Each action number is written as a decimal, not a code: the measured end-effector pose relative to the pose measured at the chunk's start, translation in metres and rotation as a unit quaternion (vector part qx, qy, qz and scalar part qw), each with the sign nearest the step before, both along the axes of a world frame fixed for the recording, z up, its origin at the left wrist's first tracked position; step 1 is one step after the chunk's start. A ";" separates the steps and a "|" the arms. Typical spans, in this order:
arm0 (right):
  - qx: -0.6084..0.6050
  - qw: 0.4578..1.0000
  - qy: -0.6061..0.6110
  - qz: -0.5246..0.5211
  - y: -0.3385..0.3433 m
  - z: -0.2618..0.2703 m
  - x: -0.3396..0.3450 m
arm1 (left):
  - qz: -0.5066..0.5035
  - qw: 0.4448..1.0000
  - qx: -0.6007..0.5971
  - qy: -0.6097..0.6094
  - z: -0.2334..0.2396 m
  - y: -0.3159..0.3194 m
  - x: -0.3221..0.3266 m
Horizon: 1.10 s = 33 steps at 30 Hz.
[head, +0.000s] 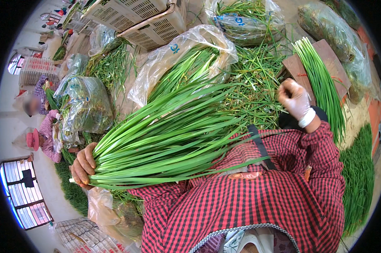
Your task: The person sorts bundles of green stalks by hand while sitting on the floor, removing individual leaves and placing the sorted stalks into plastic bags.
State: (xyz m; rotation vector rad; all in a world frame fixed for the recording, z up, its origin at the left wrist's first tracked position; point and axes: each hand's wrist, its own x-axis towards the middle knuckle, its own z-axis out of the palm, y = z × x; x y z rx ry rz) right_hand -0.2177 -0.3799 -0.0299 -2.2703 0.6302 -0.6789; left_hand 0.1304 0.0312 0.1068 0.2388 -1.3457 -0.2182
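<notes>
My left hand [84, 165] grips a thick bunch of garlic chives [165, 136] by its pale stem ends. The long green leaves fan out to the right, across the front of my checked clothing. My right hand [294, 99], in a thin translucent glove, is raised at the right with its fingers curled and thumb drawn in; I see nothing in it. Just beyond that hand, a neat bundle of chives [320, 82] lies across a brown board-like stand [328, 55], white ends pointing away. A red tie [301, 75] shows beside the bundle on the stand.
Loose chive trimmings [253, 85] cover the floor ahead. An open plastic bag of chives [184, 69] lies past the bunch, near stacked plastic crates [152, 25]. More chives [356, 177] lie at the right. Two people [48, 139] work at the left beside a filled bag [86, 101].
</notes>
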 end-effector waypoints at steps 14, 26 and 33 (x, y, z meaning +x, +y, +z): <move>0.132 0.911 -0.011 0.390 0.140 0.077 0.102 | 0.171 0.964 0.039 0.201 0.008 -0.039 -0.025; -0.002 0.911 -0.091 0.403 0.207 0.048 0.095 | 0.215 0.900 0.135 0.353 -0.025 -0.001 -0.001; -0.036 0.997 -0.026 0.055 0.027 0.029 0.089 | 0.422 0.807 0.226 0.345 0.017 -0.105 -0.053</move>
